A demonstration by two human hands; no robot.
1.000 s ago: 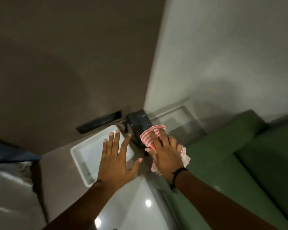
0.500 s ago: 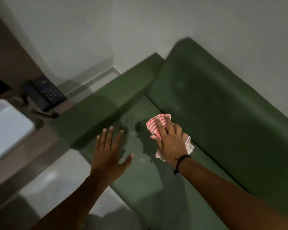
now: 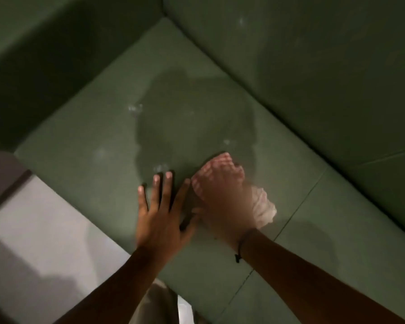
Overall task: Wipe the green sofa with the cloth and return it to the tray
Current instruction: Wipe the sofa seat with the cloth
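Note:
The green sofa (image 3: 98, 127) fills most of the view, its seat cushion below me with a few pale specks on it. My right hand (image 3: 222, 204), blurred by motion, presses the red-and-white checked cloth (image 3: 263, 206) onto the seat cushion; the cloth bunches out above and to the right of the fingers. Just to its left, my left hand (image 3: 160, 216) hovers over or rests on the cushion with fingers spread and nothing in it. The tray is out of view.
The sofa's backrest (image 3: 313, 66) rises at the upper right and its armrest (image 3: 45, 43) at the upper left. A seam (image 3: 297, 206) divides two seat cushions. Pale floor (image 3: 33, 230) lies at the lower left beside the sofa's front edge.
The view has swung from the tray and phone over to the sofa and down onto the seat. My right hand has carried the cloth onto the cushion; my left hand has come close beside it.

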